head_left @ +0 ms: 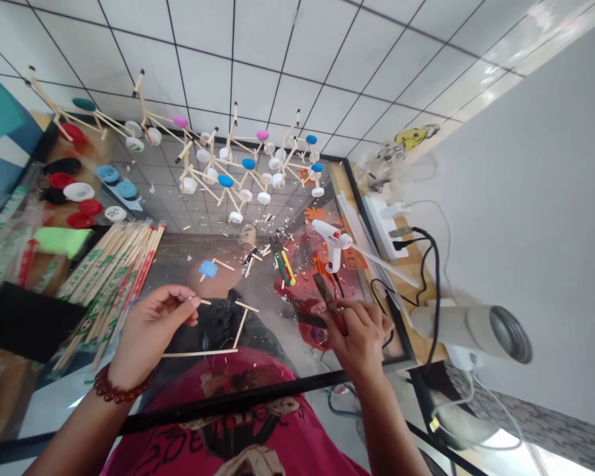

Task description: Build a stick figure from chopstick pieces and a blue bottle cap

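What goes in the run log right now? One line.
left hand: pinching stick; right hand: gripping metal tool; glue gun: lying unheld; stick-and-cap assemblies: far side

White square tiles with dark grout lines (258, 39) face me — a plain pale-grey wall (540, 152) to the right, a glossy, reflective black-framed glass worktop (178, 258) below.

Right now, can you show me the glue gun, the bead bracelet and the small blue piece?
Glue gun (334, 254): head view, on its white handle.
Bead bracelet (119, 398): head view, on its lower beads.
Small blue piece (208, 268): head view, middle of its face.
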A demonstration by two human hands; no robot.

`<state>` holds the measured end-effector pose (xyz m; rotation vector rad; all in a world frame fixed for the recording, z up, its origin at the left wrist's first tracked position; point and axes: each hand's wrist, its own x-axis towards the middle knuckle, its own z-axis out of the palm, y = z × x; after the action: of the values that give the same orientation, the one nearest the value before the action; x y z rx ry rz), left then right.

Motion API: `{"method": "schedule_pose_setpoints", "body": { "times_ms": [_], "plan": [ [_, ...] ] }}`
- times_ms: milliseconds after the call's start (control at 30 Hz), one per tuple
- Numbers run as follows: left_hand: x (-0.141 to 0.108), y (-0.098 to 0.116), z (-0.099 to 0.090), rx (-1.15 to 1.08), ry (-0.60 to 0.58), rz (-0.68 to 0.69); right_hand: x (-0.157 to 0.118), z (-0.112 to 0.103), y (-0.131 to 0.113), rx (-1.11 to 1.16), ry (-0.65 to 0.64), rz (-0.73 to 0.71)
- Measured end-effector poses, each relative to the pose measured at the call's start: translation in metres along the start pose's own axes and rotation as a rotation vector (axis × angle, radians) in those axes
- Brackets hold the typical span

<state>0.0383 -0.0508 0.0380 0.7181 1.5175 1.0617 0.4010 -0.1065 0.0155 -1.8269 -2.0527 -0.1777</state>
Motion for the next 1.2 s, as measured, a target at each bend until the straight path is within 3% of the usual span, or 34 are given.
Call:
{"method": "schedule_pose_setpoints", "body": {
  "times_ms": [133, 333, 467, 600, 700, 800, 933, 1200],
  "plan": [
    [0.009, -0.007, -0.009, 0.224, -0.079, 0.049, 0.002, -0.002, -0.009, 0.045, 0.084, -0.004],
    [0.016, -0.028, -0.014, 0.767, -0.036, 0.624, 0.001, 0.002, -0.025, 0.103, 0.101, 0.016],
    [0.018, -0.033, -0.018, 0.990, -0.002, 0.827, 0.001, 0.006, -0.033, 0.132, 0.084, 0.009],
    [0.008, -0.030, -0.020, 1.162, 0.137, 1.071, 0.002, 0.011, -0.040, 0.186, 0.085, -0.016],
    [-0.005, -0.029, -0.015, 1.197, 0.103, 1.230, 0.003, 0.015, -0.045, 0.236, 0.132, -0.047],
    [-0.016, -0.034, -0.006, 1.234, 0.017, 1.264, 0.004, 0.017, -0.047, 0.307, 0.208, -0.104],
    [-0.022, -0.048, 0.003, 1.247, -0.054, 1.214, 0.006, 0.018, -0.047, 0.320, 0.211, -0.111],
    [-0.016, -0.065, -0.005, 1.284, -0.186, 1.127, 0.005, 0.017, -0.048, 0.320, 0.188, -0.117]
  ]
}}
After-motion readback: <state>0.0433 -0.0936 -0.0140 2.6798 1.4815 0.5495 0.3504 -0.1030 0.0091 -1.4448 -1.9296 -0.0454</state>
